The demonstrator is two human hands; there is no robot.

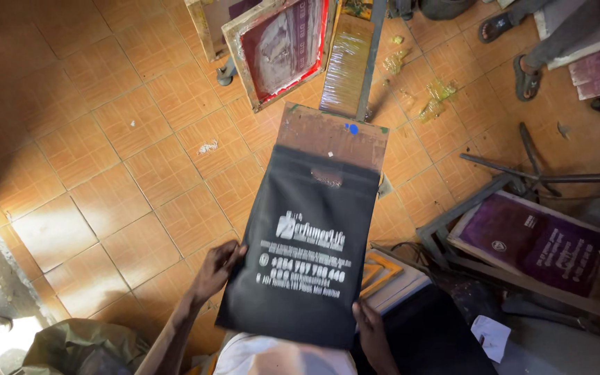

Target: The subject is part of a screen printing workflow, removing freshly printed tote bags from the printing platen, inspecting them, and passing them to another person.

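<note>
A black cloth bag [307, 243] with white print and a cut-out handle lies flat on a brown board [331, 133] that sticks out past its far end. My left hand [218, 269] grips the bag's left edge near the bottom. The fingers of my right hand [369, 326] hold the bag's lower right corner. Both arms reach up from the bottom of the view.
A wooden printing frame with a red-edged mesh [282, 48] leans at the top. Another frame with a purple screen [532, 243] lies at right by metal bars [522, 170]. Someone's sandalled feet [522, 76] stand at top right. Orange tiled floor [126, 173] spreads to the left.
</note>
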